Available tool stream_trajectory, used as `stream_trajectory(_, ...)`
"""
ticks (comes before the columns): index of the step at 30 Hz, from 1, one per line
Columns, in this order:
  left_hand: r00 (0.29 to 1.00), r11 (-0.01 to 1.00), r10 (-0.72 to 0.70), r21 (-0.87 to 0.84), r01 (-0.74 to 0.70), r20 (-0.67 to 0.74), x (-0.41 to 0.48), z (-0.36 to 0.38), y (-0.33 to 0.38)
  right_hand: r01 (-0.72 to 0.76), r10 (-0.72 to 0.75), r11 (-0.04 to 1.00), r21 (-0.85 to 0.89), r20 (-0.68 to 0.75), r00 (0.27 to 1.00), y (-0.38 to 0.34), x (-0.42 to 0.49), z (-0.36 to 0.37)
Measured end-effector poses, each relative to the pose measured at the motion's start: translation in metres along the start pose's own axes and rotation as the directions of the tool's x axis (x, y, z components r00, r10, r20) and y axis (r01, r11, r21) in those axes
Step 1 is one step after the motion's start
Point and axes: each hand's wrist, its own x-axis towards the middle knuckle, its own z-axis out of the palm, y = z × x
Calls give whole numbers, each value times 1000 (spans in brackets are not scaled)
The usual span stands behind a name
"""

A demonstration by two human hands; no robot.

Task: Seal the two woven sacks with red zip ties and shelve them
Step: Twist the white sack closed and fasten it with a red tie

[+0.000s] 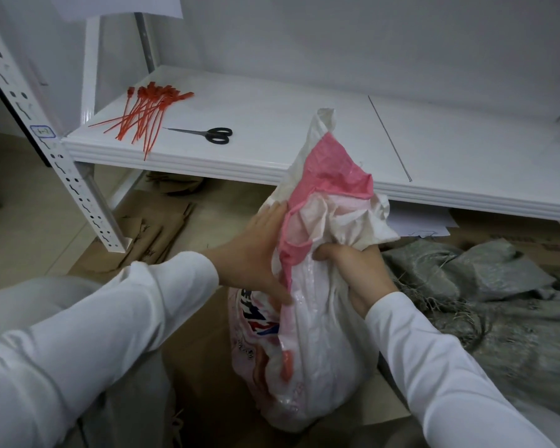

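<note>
A white and pink woven sack [317, 350] stands upright on the floor in front of me, its mouth bunched and pointing up. My right hand [356, 273] is closed around the gathered neck from the right. My left hand [256, 253] presses flat against the neck's left side, fingers on the pink fabric. A second sack [498, 305], grey woven, lies slumped on the floor to the right. A bundle of red zip ties [146, 114] lies on the white shelf [304, 124] at the left.
Black-handled scissors [207, 134] lie on the shelf beside the ties. A perforated white upright post [62, 163] stands at the shelf's left corner. Flattened cardboard [156, 231] covers the floor under and before the shelf.
</note>
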Motion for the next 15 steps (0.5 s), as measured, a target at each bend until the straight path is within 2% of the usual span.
stream_trajectory(1,998,999,0,-34,-2,-57,1,3,2,-1,1,1000,28,-2,1000,-3,0,0)
stream_trajectory(3,981,989,-91,-126,70,-170,0,3,11,2,-2,997,78,5,1000,-9,-2,-1)
stream_trajectory(5,961,967,-164,-227,112,-225,0,0,22,4,-7,994,108,25,1000,-14,-2,-2)
stream_trajectory(8,943,954,-182,-281,102,-278,0,-5,31,10,-16,989,144,38,999,-16,-1,-4)
stream_trajectory(11,971,943,-152,-320,87,-184,0,-8,33,50,-57,984,169,39,998,-14,-3,1)
stream_trajectory(13,995,976,-52,-215,34,-80,-4,-1,35,100,-114,972,215,56,992,-11,-7,5)
stream_trajectory(15,995,984,-55,-174,40,-83,-8,11,36,146,-169,962,230,82,982,-9,-10,7)
